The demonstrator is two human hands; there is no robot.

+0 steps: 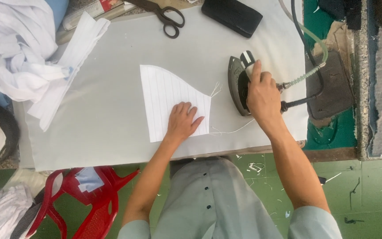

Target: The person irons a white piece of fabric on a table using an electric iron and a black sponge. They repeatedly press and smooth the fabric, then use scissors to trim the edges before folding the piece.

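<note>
My left hand lies flat, fingers spread, on the lower right part of a white striped fabric piece, pressing it down against the pale cover of the bench. The piece sits near the middle of the bench, one edge straight, the other curving out to a point where loose threads trail off toward my right. My right hand is wrapped closed round the handle of the iron, forefinger stretched along the top; the iron stands on the bench just beside the pointed end of the piece, close to it but not on the cloth as far as I can see. From how things lie, I judge the pressing barely begun: the piece is laid out smooth and held in place, yet the iron's sole is beside the cloth rather than over it, so most of the surface is left to press. The iron's hose and cord run off to the right edge. To my far left a heap of white cloth and some folded striped strips wait, well apart from my hands. Black scissors and a dark case lie at the far side, untouched.
</note>
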